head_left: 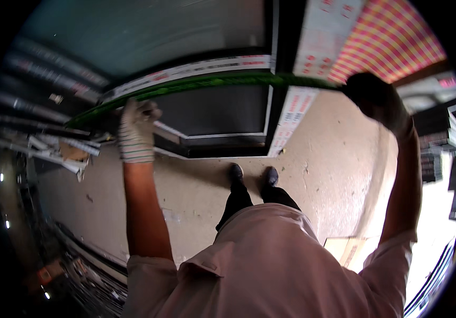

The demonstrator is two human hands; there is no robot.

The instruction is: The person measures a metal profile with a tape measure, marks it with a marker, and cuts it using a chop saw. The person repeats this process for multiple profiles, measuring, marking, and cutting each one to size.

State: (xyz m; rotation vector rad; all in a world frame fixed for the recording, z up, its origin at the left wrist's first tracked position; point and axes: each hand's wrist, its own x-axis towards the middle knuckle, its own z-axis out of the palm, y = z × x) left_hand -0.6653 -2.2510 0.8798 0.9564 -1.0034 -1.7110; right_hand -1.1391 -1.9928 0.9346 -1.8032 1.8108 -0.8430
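Note:
A long, thin green strip (212,80) stretches across in front of me, slightly bowed and blurred; whether it is strap or cord I cannot tell. My left hand (136,130), in a pale knit glove with a striped cuff, has its fingers curled around the strip near its left part. The strip runs on past this hand to the left. At the right end, my right hand (373,100) in a dark glove is closed on the strip. Just behind the strip stands a dark-framed window or door unit (228,143) with glass and printed white protective tape (291,119).
A red and yellow checked cloth (389,40) lies at upper right. Dark stacked pieces (434,130) stand at the right. Profiles and scraps (71,151) lie at the left, with more long pieces at lower left. A cardboard piece (347,249) is on the floor (334,180).

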